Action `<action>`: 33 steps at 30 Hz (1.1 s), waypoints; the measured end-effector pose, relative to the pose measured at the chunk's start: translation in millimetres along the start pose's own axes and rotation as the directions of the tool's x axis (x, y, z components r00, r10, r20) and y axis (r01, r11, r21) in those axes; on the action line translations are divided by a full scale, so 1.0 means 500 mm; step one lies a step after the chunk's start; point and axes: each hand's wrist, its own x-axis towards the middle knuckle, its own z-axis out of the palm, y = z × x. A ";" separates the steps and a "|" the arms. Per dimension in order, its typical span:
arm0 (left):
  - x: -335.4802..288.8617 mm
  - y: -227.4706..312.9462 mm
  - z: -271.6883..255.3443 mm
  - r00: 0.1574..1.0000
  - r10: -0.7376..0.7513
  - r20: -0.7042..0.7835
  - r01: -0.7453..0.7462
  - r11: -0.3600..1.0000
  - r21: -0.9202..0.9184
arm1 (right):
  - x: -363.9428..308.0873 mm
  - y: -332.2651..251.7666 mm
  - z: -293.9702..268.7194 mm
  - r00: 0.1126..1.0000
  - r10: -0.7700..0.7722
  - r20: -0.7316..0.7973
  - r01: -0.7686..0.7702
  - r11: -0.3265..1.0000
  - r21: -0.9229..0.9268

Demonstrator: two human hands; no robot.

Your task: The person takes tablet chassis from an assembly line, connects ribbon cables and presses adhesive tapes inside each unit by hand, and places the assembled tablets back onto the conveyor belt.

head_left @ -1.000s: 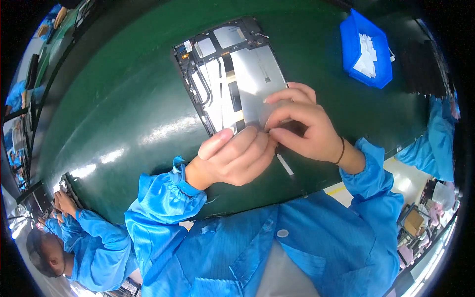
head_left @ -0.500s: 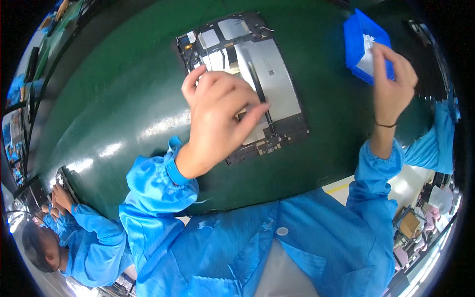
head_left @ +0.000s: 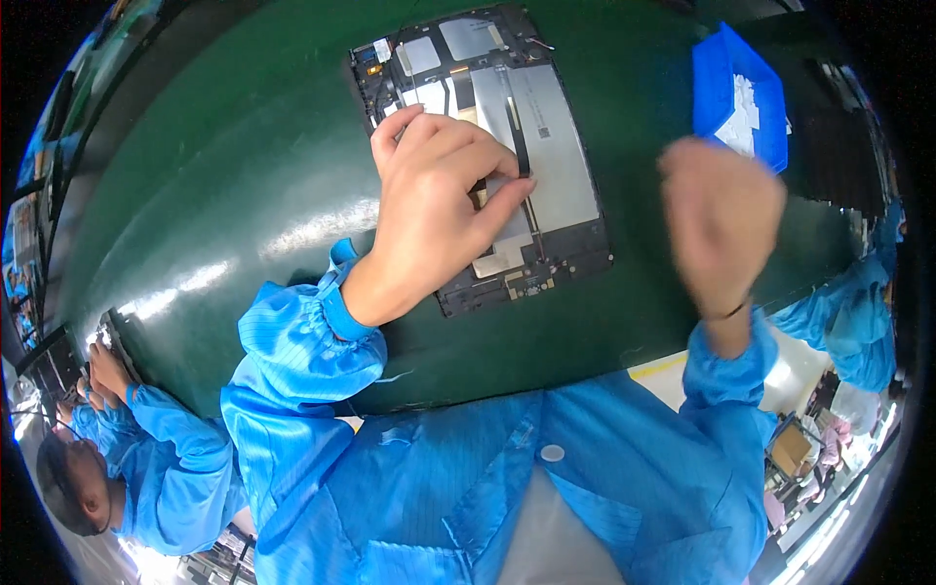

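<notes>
An opened tablet (head_left: 570, 166) lies on the green work surface, showing a silver battery panel, black frame and small circuit parts. My left hand (head_left: 434, 195) reaches over its left side. Thumb and index finger pinch a narrow black ribbon cable (head_left: 522, 146) that runs lengthwise along the panel; the other fingers curl above the tablet and hide part of it. Between the tablet and a blue tray (head_left: 707, 83), my right hand (head_left: 726, 219) is smeared by motion. Its fingers look curled, but whether they hold anything does not show. White paper-like pieces (head_left: 743, 117) lie in the tray.
The green work surface (head_left: 224, 166) extends left of the tablet. At lower left, a person in blue workwear (head_left: 175, 468) handles a dark part at the table's edge. Blue fabric (head_left: 838, 322) hangs at the right edge, above cluttered boxes.
My right hand has come out of the blue tray, moving left and toward me. My left hand's thumb and index finger have closed on the ribbon cable. The view has shifted slightly.
</notes>
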 end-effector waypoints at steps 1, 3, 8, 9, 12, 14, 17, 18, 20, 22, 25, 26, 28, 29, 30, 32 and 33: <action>0.001 0.000 0.003 1.000 0.003 0.004 -0.003 1.000 -0.009 | -0.013 -0.042 0.013 0.994 -0.076 0.081 0.063 0.986 0.153; 0.004 0.001 0.004 1.000 0.013 -0.002 -0.013 1.000 -0.013 | -0.034 -0.110 0.034 0.983 -0.051 0.178 0.011 0.975 0.221; 0.002 -0.006 0.001 0.999 0.031 -0.018 -0.031 0.999 -0.034 | -0.039 -0.140 0.055 0.987 -0.033 0.155 -0.008 0.966 0.257; 0.002 -0.006 -0.003 1.000 0.027 -0.008 -0.027 0.999 -0.019 | -0.038 -0.142 0.057 0.987 -0.025 0.159 -0.019 0.962 0.272; 0.002 -0.012 -0.004 1.000 0.023 -0.001 -0.023 1.000 -0.007 | -0.034 -0.142 0.063 0.985 -0.011 0.174 -0.040 0.957 0.289; 0.001 -0.013 -0.004 1.000 0.027 -0.001 -0.027 1.000 -0.004 | -0.033 -0.144 0.065 0.984 -0.002 0.179 -0.052 0.955 0.292; 0.002 -0.013 -0.003 1.000 0.028 -0.004 -0.028 1.000 -0.013 | -0.032 -0.146 0.065 0.984 0.003 0.176 -0.054 0.957 0.284; 0.002 -0.013 -0.003 1.000 0.027 -0.004 -0.027 1.000 -0.009 | -0.031 -0.149 0.065 0.984 0.006 0.176 -0.056 0.959 0.277; 0.002 -0.013 -0.002 1.000 0.028 0.001 -0.028 1.000 -0.006 | -0.031 -0.153 0.067 0.984 0.016 0.177 -0.064 0.961 0.269; 0.001 -0.014 -0.002 0.999 0.023 0.043 -0.025 0.999 0.039 | -0.032 -0.155 0.070 0.991 -0.014 0.130 -0.010 0.984 0.180; 0.004 -0.013 -0.002 0.998 0.025 0.049 -0.028 0.997 0.065 | -0.039 -0.156 0.075 0.995 -0.027 0.099 0.014 0.992 0.129; 0.005 -0.013 -0.002 0.998 0.025 0.052 -0.029 0.997 0.066 | -0.039 -0.155 0.075 0.995 -0.024 0.099 0.011 0.991 0.130; 0.008 -0.014 -0.004 0.998 0.003 0.064 -0.008 0.998 0.070 | -0.038 -0.153 0.074 0.994 -0.036 0.101 0.022 0.991 0.135; 0.008 -0.015 -0.004 0.998 0.002 0.065 -0.007 0.998 0.070 | -0.038 -0.153 0.074 0.994 -0.036 0.102 0.022 0.990 0.136; 0.008 -0.015 -0.004 0.998 0.005 0.065 -0.010 0.997 0.072 | -0.039 -0.153 0.074 0.994 -0.036 0.102 0.021 0.990 0.142; 0.008 -0.017 -0.004 0.998 0.007 0.064 -0.011 0.997 0.073 | -0.039 -0.153 0.075 0.994 -0.037 0.105 0.021 0.989 0.148; 0.008 -0.017 -0.005 0.998 0.003 0.069 -0.008 0.997 0.076 | -0.038 -0.153 0.076 0.994 -0.029 0.108 0.011 0.987 0.162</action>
